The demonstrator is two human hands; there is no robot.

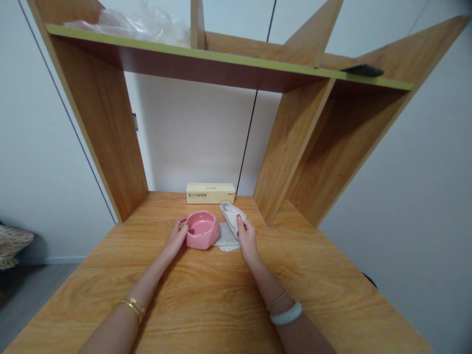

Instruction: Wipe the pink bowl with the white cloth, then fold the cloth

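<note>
A pink faceted ashtray [206,241] with notches in its rim sits at the middle of the wooden desk. My left hand [179,236] grips it at the left side, the thumb near the rim and the other fingers partly hidden. In my right hand [248,237] is a light grey cloth [230,216], pinched between thumb and fingers, with its folded top raised. Beneath and beside it, more flat grey material [226,235] lies on the desk, right of the ashtray; whether it is part of the same cloth I cannot tell.
Behind the ashtray stands a long cream box [210,193] with printed lettering. A wooden upright panel [291,152] rises at the right. Overhead runs a shelf [228,59] holding crumpled clear plastic [143,24] and a dark flat object [364,70].
</note>
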